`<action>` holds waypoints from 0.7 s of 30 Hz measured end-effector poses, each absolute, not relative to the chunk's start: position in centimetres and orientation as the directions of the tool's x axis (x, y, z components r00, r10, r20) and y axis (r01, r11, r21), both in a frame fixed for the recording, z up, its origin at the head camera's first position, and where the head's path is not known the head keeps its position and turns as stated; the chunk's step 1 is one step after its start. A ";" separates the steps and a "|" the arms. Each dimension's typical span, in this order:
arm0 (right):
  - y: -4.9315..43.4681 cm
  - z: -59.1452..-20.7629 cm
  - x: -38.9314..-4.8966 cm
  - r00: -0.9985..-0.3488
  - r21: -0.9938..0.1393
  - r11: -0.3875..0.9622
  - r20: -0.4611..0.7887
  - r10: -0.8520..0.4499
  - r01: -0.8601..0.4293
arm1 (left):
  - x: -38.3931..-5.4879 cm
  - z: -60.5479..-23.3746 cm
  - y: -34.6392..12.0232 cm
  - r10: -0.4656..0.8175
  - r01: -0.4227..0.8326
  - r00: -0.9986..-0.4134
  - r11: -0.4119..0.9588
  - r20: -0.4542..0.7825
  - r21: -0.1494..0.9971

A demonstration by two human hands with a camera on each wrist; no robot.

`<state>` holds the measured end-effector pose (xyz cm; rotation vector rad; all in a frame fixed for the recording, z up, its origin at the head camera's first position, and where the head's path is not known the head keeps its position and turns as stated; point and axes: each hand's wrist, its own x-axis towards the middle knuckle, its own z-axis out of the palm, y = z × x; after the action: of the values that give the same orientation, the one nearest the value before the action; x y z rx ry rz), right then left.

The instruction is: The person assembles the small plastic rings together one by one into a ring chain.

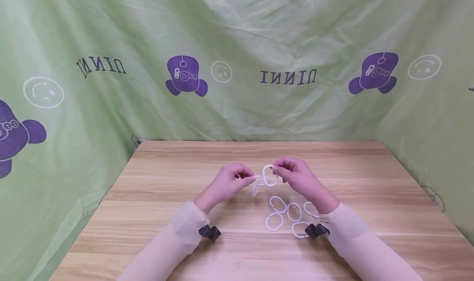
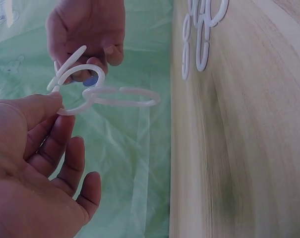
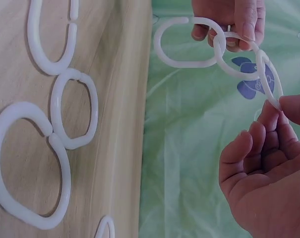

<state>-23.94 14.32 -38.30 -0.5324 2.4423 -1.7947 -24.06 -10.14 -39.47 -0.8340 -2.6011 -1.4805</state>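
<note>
Bench [image 1: 148,207] below, left hand [image 1: 226,184] and right hand [image 1: 299,177] pinch linked rings [image 3: 219,48], presumably steadying them midair; loose rings [image 1: 287,209] lie beneath.

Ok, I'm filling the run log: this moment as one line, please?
left hand: pinches middle ring; right hand: pinches linked ring; third ring: hangs from middle ring; other rings: on table

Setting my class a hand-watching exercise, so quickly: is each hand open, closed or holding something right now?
Left hand: holding, pinching the middle white ring of three linked together.
Right hand: holding, pinching an end ring.
</note>
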 end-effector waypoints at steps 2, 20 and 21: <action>14.2 -38.3 -24.0 -0.940 -0.935 0.265 0.152 -0.305 -0.237 | -24.0 -39.4 -10.1 0.433 0.467 -0.855 0.405 0.285 0.786; 13.4 -38.9 -24.1 -0.951 -0.923 0.291 0.182 -0.248 -0.253 | -23.9 -39.4 -10.0 0.456 0.491 -0.840 0.408 0.294 0.770; 13.3 -38.9 -24.1 -0.951 -0.924 0.286 0.185 -0.247 -0.254 | -23.9 -39.4 -10.0 0.460 0.491 -0.839 0.408 0.291 0.770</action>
<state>-24.06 13.34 -38.92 -0.4915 2.5241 -1.8159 -23.95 -10.04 -39.45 -0.8811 -2.6083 -1.4433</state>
